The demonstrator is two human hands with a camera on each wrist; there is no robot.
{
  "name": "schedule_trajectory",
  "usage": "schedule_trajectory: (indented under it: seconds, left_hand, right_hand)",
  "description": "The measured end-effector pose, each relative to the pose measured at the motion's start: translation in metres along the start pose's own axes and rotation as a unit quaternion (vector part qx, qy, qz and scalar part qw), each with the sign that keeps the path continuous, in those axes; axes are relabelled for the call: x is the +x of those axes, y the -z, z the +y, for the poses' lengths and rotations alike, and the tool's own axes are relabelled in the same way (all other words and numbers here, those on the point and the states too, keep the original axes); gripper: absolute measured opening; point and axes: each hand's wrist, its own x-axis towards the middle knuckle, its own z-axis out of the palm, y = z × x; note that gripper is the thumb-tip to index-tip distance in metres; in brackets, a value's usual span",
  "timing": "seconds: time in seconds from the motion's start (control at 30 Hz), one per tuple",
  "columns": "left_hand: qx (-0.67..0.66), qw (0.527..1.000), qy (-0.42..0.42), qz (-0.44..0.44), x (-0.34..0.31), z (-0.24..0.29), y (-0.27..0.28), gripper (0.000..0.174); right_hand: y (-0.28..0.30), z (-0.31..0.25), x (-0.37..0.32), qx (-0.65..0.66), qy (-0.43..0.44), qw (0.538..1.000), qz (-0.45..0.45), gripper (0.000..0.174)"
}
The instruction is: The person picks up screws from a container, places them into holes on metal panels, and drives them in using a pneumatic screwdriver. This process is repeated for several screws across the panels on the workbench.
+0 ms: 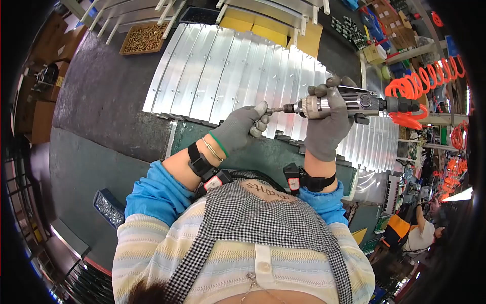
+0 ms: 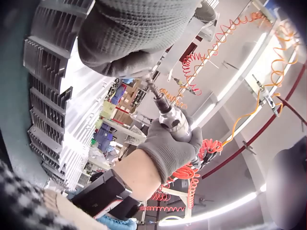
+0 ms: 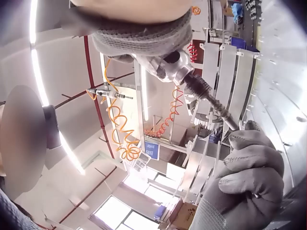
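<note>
Grey-gloved left hand point(image 1: 242, 127) pinches the bit point(image 1: 276, 110); right hand point(image 1: 329, 124) grips the power driver point(image 1: 362, 104).
Accidental triggering could twist the pinching hand.

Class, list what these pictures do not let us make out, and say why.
- Tip of the bit, head and right wrist views: covered by the left hand's fingers.
- Inside of the left palm, right wrist view: hidden by its curled fingers.
- Part of the power tool, head view: behind the right hand.
- Rest of the left glove, left wrist view: cut off by the top edge.
- Brass-coloured pieces, head view: too small to identify.
</note>
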Motion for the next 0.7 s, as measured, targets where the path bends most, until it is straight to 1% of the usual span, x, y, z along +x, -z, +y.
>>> schedule_trajectory:
  seconds: [0.07,0.17,0.27,0.37,0.4,0.5,0.53,0.6,0.7]
  left_hand:
    - [0.044,0.998,0.006,0.033,-0.002,0.0,-0.005,0.033]
    - [0.076,0.995,0.005,0.065,-0.001,-0.001,-0.005,0.032]
    - [0.048,0.993,0.01,0.103,-0.002,0.003,-0.006,0.033]
    - [-0.115,0.991,0.014,0.067,0.003,0.008,0.018,0.029]
    - [-0.164,0.982,-0.001,0.096,-0.002,0.011,0.007,0.027]
    - [-0.132,0.984,-0.019,0.114,-0.012,0.018,-0.007,0.031]
    - [-0.115,0.988,-0.018,0.101,-0.01,0.016,-0.003,0.032]
    - [-0.081,0.994,-0.016,0.074,-0.006,0.013,0.008,0.034]
    - [0.004,0.997,-0.028,0.077,-0.01,0.011,0.007,0.034]
  right_hand:
    - [0.001,0.002,-0.002,-0.006,0.01,1.0,-0.01,0.039]
    - [0.004,0.005,-0.002,-0.011,0.008,1.0,-0.007,0.039]
    - [0.008,0.009,-0.003,-0.024,0.012,1.0,0.003,0.038]
    - [0.028,0.027,-0.005,-0.093,0.025,0.995,-0.01,0.038]
    - [0.019,0.02,-0.01,-0.028,-0.023,0.999,0.001,0.038]
    - [0.023,0.033,-0.011,-0.085,0.003,0.996,0.009,0.037]
    - [0.02,0.034,-0.012,-0.082,0.001,0.996,0.019,0.036]
    - [0.013,0.029,-0.014,-0.08,-0.003,0.997,-0.004,0.034]
    - [0.008,0.029,-0.015,-0.093,0.003,0.995,-0.021,0.031]
